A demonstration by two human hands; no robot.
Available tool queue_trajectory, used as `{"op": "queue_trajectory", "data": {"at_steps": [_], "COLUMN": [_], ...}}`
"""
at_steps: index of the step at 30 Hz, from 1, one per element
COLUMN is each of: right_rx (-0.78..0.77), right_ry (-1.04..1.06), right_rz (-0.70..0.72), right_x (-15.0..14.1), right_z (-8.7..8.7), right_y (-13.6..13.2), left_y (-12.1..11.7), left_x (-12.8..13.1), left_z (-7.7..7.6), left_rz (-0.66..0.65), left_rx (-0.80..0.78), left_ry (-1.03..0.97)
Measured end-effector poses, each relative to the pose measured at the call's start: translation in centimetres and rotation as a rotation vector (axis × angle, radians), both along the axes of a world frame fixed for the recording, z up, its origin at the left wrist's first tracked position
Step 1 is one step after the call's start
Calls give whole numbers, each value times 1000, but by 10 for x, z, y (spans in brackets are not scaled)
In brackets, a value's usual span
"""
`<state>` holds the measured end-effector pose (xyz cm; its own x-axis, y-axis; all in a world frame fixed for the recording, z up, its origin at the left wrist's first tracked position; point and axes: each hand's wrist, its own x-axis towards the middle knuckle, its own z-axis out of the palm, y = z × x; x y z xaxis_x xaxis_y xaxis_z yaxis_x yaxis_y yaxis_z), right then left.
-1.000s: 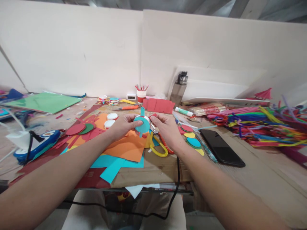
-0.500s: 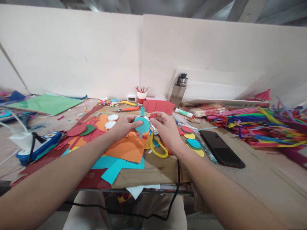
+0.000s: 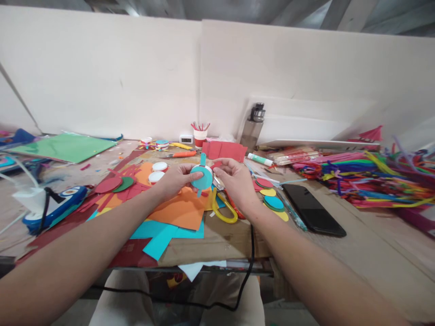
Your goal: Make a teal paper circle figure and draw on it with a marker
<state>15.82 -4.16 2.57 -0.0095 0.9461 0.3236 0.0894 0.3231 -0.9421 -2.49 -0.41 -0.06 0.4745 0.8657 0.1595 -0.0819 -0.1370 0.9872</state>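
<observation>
My left hand [image 3: 180, 179] is closed on a blue paper disc [image 3: 203, 179], thumb across its front. The disc covers a white-rimmed round piece, and short blue tabs stick out above and below. Just to the right, my right hand [image 3: 233, 176] pinches a red paper strip [image 3: 215, 166] at the edge of that round piece. Yellow-handled scissors [image 3: 226, 219] lie under my right hand, their blades partly hidden. Orange paper [image 3: 181, 213] and blue paper [image 3: 159, 242] spread below my left hand. Two white-topped round pieces [image 3: 159, 166] stand behind my left wrist.
A phone [image 3: 314, 210] lies to the right, near several coloured paper discs [image 3: 273, 203]. Pipe cleaners [image 3: 367, 176] pile at far right. A bottle [image 3: 252, 129], a glue stick [image 3: 260, 159] and red cards [image 3: 224, 151] are at the back. A power strip [image 3: 56, 208] sits left.
Both hands stay nearly in place, holding the disc and the strip. The blue disc has tilted slightly, and the camera view has shifted a little.
</observation>
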Motion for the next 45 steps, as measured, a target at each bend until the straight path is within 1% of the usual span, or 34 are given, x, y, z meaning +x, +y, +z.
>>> {"op": "queue_trajectory", "data": {"at_steps": [5,11,15,17,19,22,25,28,29,31,32,33,34,35,37,38,39,42,45], "right_rx": [35,89,96,97,109,116,114,216,267,348,362,351,310,232,47,2,-19,17,-30], "right_ry": [-38,-83,-89,-82,-67,-97,-290,-577,-658,-781,-825,-886,-965,-1047,-1221,-1303,-1379,-1528,-1525], "right_rz": [21,5,51,52,36,3,-1,-22,-51,-155,-242,-339,-400,-437,-458,-453,-458,-515,-520], "right_x": [-1,-2,-3,-3,-2,2,4,8,10,19,25,31,38,44,53,55,55,51,48], "right_z": [1,-1,-2,-2,-4,-8,-14,-16,-14,-10,-7,-5,-3,-3,-4,-6,-8,-14,-17], "right_y": [-1,0,0,0,2,6,9,9,10,13,15,18,21,24,29,31,32,32,32], "left_y": [1,4,3,3,2,2,3,6,8,11,12,14,14,15,16,16,15,12,8], "left_x": [0,-1,0,1,0,-4,-11,-18,-19,-20,-19,-19,-18,-17,-14,-14,-13,-13,-14], "left_z": [-1,-3,-2,-2,0,5,11,14,14,13,12,11,10,9,9,8,9,10,14], "left_rz": [14,-1,-8,-5,12,83,149,219,236,253,259,264,269,273,280,280,278,254,224], "left_rx": [0,36,32,32,24,-11,-39,-68,-79,-102,-115,-130,-145,-158,-174,-175,-173,-165,-147], "left_ry": [-22,-44,-71,-89,-119,-202,-273,-343,-365,-394,-403,-408,-410,-411,-408,-404,-399,-387,-380]}}
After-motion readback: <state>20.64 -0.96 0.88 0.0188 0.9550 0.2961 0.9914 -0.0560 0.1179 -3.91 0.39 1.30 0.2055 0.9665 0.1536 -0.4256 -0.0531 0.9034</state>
